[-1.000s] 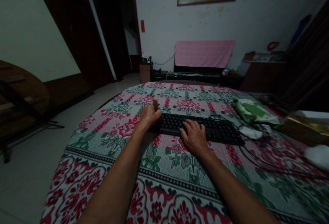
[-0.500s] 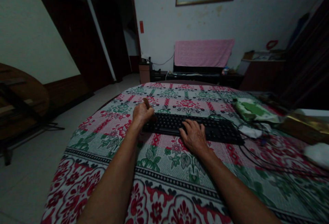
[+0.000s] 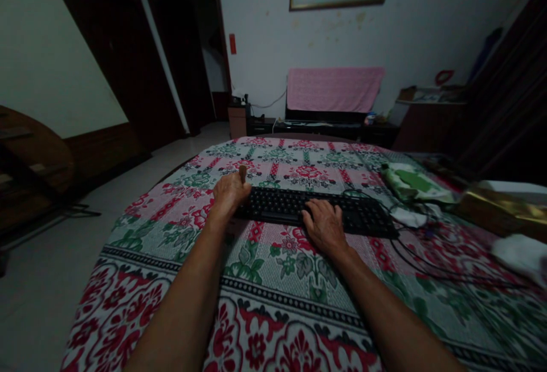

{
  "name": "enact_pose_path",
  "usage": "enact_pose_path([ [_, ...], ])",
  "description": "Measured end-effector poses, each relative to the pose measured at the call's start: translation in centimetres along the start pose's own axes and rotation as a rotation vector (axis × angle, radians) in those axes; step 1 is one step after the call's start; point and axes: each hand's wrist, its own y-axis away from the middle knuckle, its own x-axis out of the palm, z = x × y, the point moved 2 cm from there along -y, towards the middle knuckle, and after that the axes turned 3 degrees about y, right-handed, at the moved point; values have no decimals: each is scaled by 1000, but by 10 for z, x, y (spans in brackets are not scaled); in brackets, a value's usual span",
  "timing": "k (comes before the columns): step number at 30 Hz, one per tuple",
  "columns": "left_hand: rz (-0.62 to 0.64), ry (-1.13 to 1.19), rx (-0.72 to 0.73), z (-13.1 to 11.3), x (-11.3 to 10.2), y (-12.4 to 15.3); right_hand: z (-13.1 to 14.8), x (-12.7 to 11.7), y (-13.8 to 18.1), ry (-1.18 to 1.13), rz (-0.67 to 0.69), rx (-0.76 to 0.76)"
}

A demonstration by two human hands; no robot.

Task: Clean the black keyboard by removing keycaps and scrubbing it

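A black computer keyboard (image 3: 277, 204) lies across the patterned tablecloth in front of me. My left hand (image 3: 231, 194) is closed around a brown tool, probably a brush, at the keyboard's left end. Only the top of its brown handle (image 3: 243, 174) sticks up above my thumb; the lower part is hidden behind the hand. My right hand (image 3: 323, 225) lies palm down on the keyboard's right half, its fingers stretched out over the keys and holding nothing.
Right of the keyboard are black cables (image 3: 421, 266), a green and white packet (image 3: 416, 183), a gold-coloured box (image 3: 499, 207) and a crumpled white item (image 3: 519, 252). The flowered tablecloth (image 3: 260, 315) covers the table. A pink cloth (image 3: 335, 88) hangs beyond.
My left hand has shifted slightly left, and the tool's handle stands more upright, with its lower part now hidden. My right hand stays on the keyboard. The whole view has turned a little.
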Motion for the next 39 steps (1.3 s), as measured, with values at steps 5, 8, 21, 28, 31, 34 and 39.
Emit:
enact_pose_path([
  [5, 93, 78, 83, -18, 1, 5, -1, 1, -1, -3, 0, -1],
  [8, 178, 194, 188, -35, 8, 12, -2, 1, 0, -8, 3, 2],
  [21, 108, -3, 139, -23, -4, 11, -3, 1, 0, -15, 0, 26],
  [28, 185, 231, 413, -69, 12, 40, -4, 1, 1, -9, -2, 20],
  [31, 174, 150, 364, -61, 10, 35, -4, 1, 1, -16, 1, 20],
  [34, 159, -12, 215, -39, 3, 21, -4, 0, 0, -24, 6, 24],
  [39, 134, -99, 111, -20, -7, 9, -5, 0, -1, -33, 13, 31],
])
